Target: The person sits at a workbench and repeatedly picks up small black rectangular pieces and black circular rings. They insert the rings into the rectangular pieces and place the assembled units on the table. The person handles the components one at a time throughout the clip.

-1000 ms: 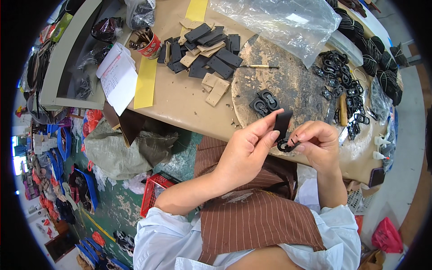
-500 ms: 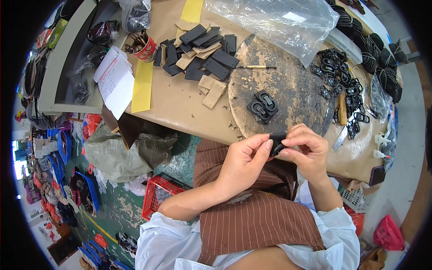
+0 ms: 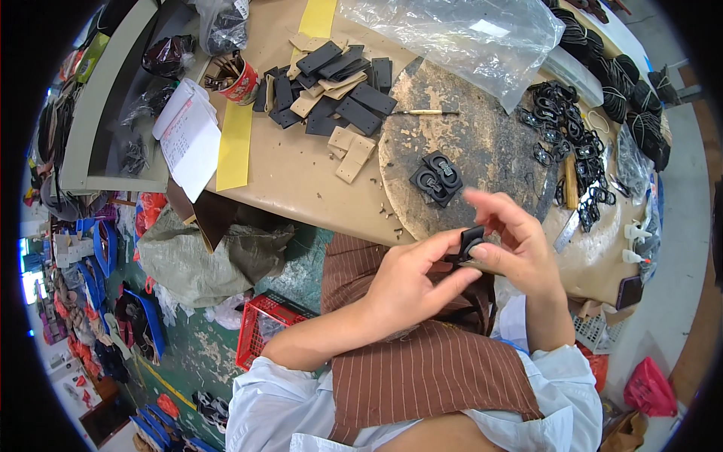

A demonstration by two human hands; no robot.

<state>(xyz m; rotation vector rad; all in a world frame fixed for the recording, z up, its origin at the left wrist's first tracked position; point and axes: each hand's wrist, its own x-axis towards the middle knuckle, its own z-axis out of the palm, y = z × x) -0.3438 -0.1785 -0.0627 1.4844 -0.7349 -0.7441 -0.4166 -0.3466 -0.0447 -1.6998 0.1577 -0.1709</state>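
Note:
Between my two hands, just off the table's near edge, is a small black leather tab (image 3: 471, 238) with a rounded black buckle against it. My left hand (image 3: 410, 275) grips its left side with the fingers, the thumb lying below. On the buckle side presses the thumb of my right hand (image 3: 521, 252), whose forefinger is lifted and blurred. Partly hidden by fingers, the tab's lower end cannot be made out. Beyond my hands, finished-looking black tabs with oval buckles (image 3: 437, 179) lie together on a worn round board (image 3: 482, 143).
A heap of black and tan leather pieces (image 3: 331, 83) lies left of the board. An awl-like tool (image 3: 425, 112) rests on the board. Black buckles (image 3: 561, 124) and a wooden-handled tool (image 3: 571, 181) lie to the right. A clear plastic bag (image 3: 467, 38) covers the far side.
My right forefinger has lifted off the tab and the right hand has opened somewhat. The left thumb has slid down, and the tab has turned to show the buckle more.

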